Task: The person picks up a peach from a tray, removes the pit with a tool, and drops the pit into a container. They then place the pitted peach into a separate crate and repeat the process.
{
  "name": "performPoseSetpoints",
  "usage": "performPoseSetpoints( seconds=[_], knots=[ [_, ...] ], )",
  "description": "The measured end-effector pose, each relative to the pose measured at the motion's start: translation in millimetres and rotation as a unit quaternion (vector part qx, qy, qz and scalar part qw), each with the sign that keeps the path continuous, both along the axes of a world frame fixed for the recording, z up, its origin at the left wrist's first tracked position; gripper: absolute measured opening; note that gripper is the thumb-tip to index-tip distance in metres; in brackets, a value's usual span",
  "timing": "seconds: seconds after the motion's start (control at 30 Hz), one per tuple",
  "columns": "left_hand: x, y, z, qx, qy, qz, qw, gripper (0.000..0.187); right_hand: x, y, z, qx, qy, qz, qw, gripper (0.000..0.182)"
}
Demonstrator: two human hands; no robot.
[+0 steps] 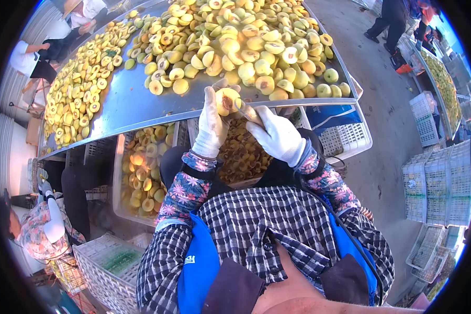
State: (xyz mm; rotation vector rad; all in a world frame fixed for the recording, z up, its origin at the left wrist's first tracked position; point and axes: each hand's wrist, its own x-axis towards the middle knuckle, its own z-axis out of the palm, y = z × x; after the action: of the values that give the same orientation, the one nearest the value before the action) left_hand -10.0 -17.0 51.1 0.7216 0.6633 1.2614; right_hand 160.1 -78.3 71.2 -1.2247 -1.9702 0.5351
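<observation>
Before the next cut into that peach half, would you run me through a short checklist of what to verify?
1. Peach half held firmly in left hand: ok.
2. Tool in right hand meeting the fruit: ok, though its tip is too small to make out.
3. Both hands gloved: ok.
4. Crate of pits directly beneath the hands: ok.
5. Metal table has bare space near the hands: ok.
6. Left fingers clear of the tool's tip: cannot tell.

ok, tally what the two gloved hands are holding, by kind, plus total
Halved yellow fruit, in the left hand: 1
Small tool, kind unclear, in the right hand: 1
White gloves: 2
Total: 4
</observation>
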Motion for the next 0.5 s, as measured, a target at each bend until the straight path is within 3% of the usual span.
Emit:
performPoseSetpoints(
  seconds=[0.13, 0.2, 0.23, 0.5],
  knots=[
    [4.4, -6.9, 3.0, 0.061, 0.053, 0.029, 0.996, 0.063, -18.6, 6.0, -0.7, 0.032, -0.062, -0.041, 0.997, 0.032],
    [4.8, -9.0, 1.9, 0.086, 0.077, 0.042, 0.992, 0.062, -23.2, 8.0, -10.9, 0.128, -0.118, -0.071, 0.982, 0.034],
    [5.0, -10.7, 1.1, 0.095, 0.098, 0.055, 0.989, 0.061, -24.2, 6.9, -4.7, 0.050, -0.142, -0.062, 0.987, 0.032],
    [1.4, -15.6, -1.2, 0.080, 0.180, 0.039, 0.980, 0.063, -15.5, -1.1, -6.3, -0.013, -0.189, 0.000, 0.982, 0.030]
  ],
)
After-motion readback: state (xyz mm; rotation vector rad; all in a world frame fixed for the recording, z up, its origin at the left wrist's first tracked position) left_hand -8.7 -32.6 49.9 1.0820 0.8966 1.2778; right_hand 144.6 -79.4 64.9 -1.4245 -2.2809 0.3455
